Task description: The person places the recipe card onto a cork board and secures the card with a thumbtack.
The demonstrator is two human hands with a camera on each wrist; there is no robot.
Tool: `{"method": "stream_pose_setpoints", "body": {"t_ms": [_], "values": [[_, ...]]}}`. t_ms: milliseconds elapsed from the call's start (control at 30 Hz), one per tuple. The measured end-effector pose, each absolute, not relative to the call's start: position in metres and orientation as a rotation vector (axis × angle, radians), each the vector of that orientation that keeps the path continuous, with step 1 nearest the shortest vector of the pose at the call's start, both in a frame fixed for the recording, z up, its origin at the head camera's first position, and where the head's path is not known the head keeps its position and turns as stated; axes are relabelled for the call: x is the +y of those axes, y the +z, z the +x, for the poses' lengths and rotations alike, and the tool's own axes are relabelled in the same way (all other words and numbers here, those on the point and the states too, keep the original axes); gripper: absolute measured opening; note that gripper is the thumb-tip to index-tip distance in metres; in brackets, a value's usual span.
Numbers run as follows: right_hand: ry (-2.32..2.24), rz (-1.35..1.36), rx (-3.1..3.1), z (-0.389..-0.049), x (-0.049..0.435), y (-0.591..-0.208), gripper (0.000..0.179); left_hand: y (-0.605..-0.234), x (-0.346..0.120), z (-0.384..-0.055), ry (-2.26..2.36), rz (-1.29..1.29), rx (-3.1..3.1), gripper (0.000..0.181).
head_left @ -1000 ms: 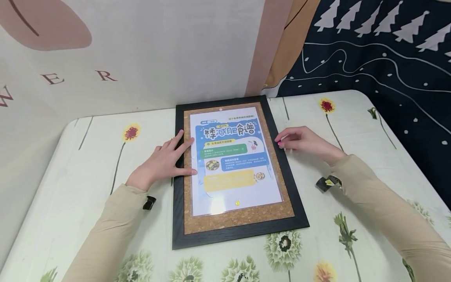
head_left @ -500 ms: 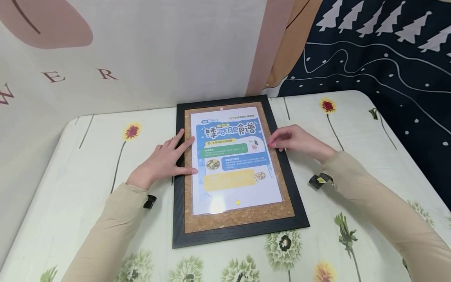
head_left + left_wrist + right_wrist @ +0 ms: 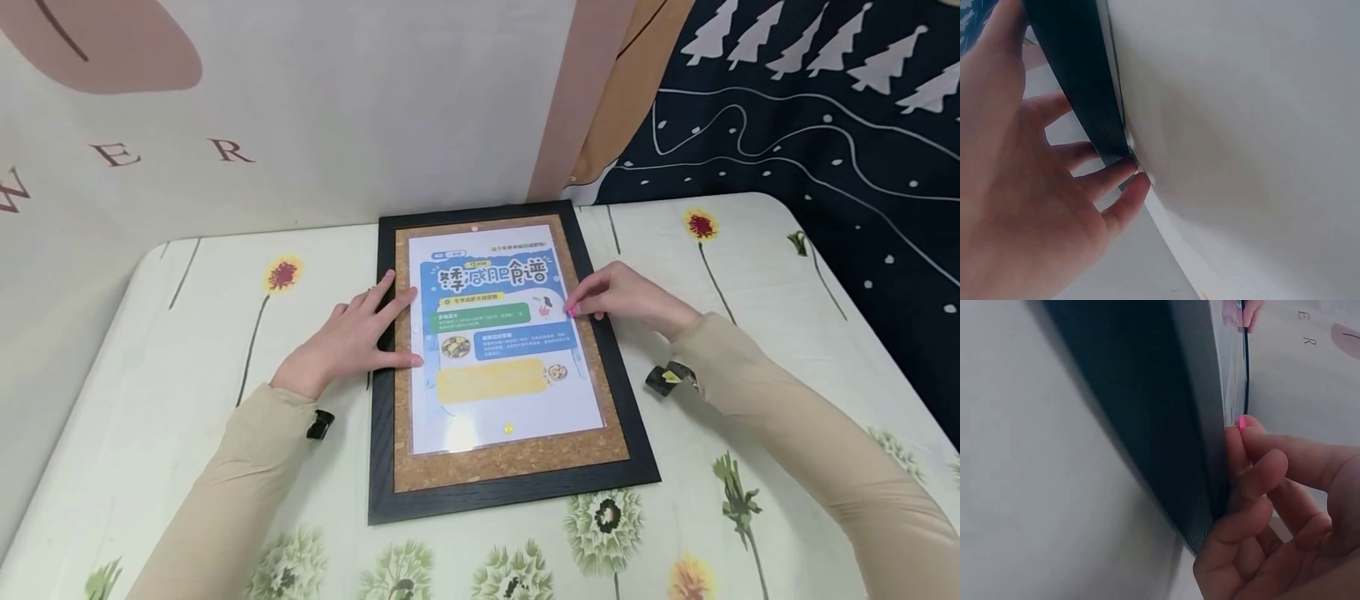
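A printed poster (image 3: pixel 495 400) in a clear sleeve lies on a cork board (image 3: pixel 465 477) with a black frame (image 3: pixel 517 496). My right hand (image 3: pixel 626 296) pinches a pink thumbtack (image 3: pixel 1242 423) at the poster's right edge; its pin points to the sheet in the right wrist view. My left hand (image 3: pixel 345 342) lies spread over the left side of the frame, with thumb and index finger on the poster's left edge. A yellow tack (image 3: pixel 508 428) sits at the poster's bottom and a pale pink tack (image 3: pixel 475 228) at its top.
The board lies on a table with a flowered cloth (image 3: pixel 720 417). A pale printed curtain (image 3: pixel 337 108) hangs behind, and a dark curtain with white trees (image 3: pixel 780 133) hangs at the right. Each wrist wears a small black camera (image 3: pixel 320 425).
My right hand has moved left, from beside the frame over its right bar to the poster's right edge, carrying the pink thumbtack. My left hand has stayed in place on the board.
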State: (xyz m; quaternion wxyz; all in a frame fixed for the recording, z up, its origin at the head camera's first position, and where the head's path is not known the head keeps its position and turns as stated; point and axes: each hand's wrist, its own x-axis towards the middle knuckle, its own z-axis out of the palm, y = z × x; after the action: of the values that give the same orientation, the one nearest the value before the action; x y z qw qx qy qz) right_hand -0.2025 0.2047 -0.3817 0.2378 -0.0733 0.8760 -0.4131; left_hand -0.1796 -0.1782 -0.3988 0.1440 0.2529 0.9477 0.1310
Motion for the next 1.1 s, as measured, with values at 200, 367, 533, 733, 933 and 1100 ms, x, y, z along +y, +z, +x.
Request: {"method": "stream_pose_setpoints", "body": {"t_ms": [200, 367, 533, 733, 933, 1100], "values": [[-1.111, -0.134, 2.403, -0.205, 0.199, -0.381, 0.016, -0.397, -0.179, -0.179, 0.37, 0.731, 2.734, 0.101], [-1.103, -0.143, 2.399, -0.204, 0.195, -0.38, 0.015, -0.397, -0.179, -0.179, 0.381, 0.725, 2.738, 0.102], [-1.088, -0.158, 2.384, -0.205, 0.192, -0.379, 0.015, -0.397, -0.181, -0.178, 0.371, 0.719, 2.738, 0.101], [-1.086, -0.177, 2.365, -0.205, 0.192, -0.378, 0.014, -0.397, -0.181, -0.177, 0.367, 0.726, 2.737, 0.101], [-1.093, -0.18, 2.372, -0.202, 0.194, -0.377, 0.013, -0.398, -0.179, -0.178, 0.378, 0.737, 2.733, 0.101], [-1.086, -0.204, 2.381, -0.2, 0.194, -0.376, 0.012, -0.399, -0.177, -0.179, 0.38, 0.737, 2.735, 0.101]]}}
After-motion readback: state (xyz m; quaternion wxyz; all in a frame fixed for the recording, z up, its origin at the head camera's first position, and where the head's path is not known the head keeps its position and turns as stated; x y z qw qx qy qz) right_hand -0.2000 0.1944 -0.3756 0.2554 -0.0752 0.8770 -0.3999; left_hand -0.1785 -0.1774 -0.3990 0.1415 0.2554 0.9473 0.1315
